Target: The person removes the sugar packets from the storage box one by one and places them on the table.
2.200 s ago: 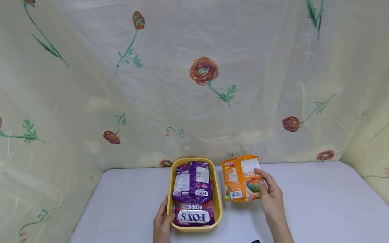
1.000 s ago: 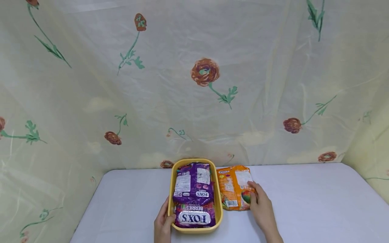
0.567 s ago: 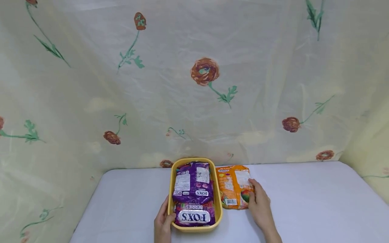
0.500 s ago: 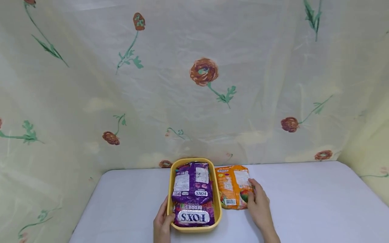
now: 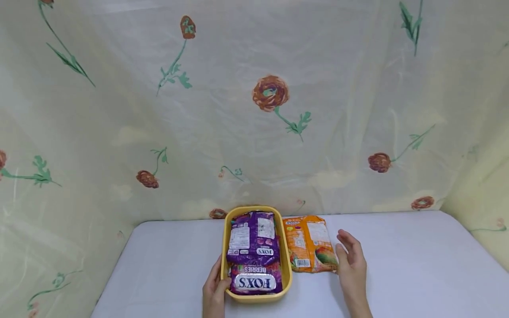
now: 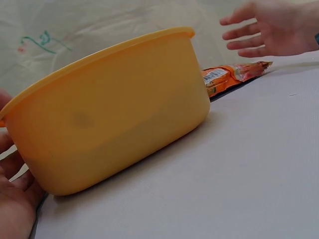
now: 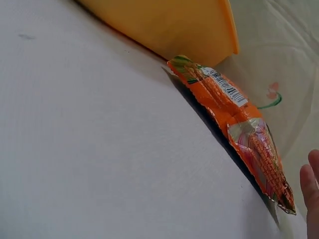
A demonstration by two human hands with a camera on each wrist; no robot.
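Note:
A yellow plastic tub (image 5: pixel 288 265) stands on the table, its left side gripped by my left hand (image 5: pixel 214 289), thumb over the rim. Inside lie two purple FOX'S Berries candy bags: one (image 5: pixel 260 254) toward the back overlaps the front one (image 5: pixel 254 282). Against the tub's right wall an orange FOX'S candy bag (image 5: pixel 306 240) lies flat, barcode toward me. My right hand (image 5: pixel 351 265) is off this bag's right end, fingers loosely extended, holding nothing. The left wrist view shows that hand (image 6: pixel 279 30) raised above the orange bag (image 6: pixel 224 77). Only its fingers (image 7: pixel 310 186) enter the right wrist view.
The table (image 5: pixel 413 260) has a white covering. A curtain (image 5: pixel 326 132) printed with flowers hangs right behind its back edge, and more of the same cloth closes in both sides.
My right hand first lowered the orange bag to the table beside the tub, then let go and moved off to the right. The left hand keeps its hold on the tub.

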